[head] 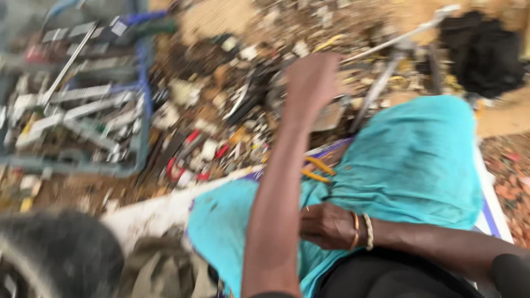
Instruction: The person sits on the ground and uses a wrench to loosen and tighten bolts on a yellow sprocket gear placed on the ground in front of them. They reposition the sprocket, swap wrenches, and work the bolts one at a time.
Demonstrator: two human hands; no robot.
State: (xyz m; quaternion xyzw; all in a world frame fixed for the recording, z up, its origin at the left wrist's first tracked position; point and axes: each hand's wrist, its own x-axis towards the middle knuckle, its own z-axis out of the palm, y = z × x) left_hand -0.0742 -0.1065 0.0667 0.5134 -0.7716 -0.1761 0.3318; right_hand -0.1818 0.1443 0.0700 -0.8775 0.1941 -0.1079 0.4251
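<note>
a: while the frame is blurring, the left hand (312,83) is reaching over scattered parts (221,138) on the ground; grip unclear.
b: right hand (328,225) is resting loosely curled, empty, on turquoise cloth (414,160).

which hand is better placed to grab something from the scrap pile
Probably the left. The left hand is stretched out over the scrap pile, while the right hand rests on the teal cloth, away from the pile.
</note>
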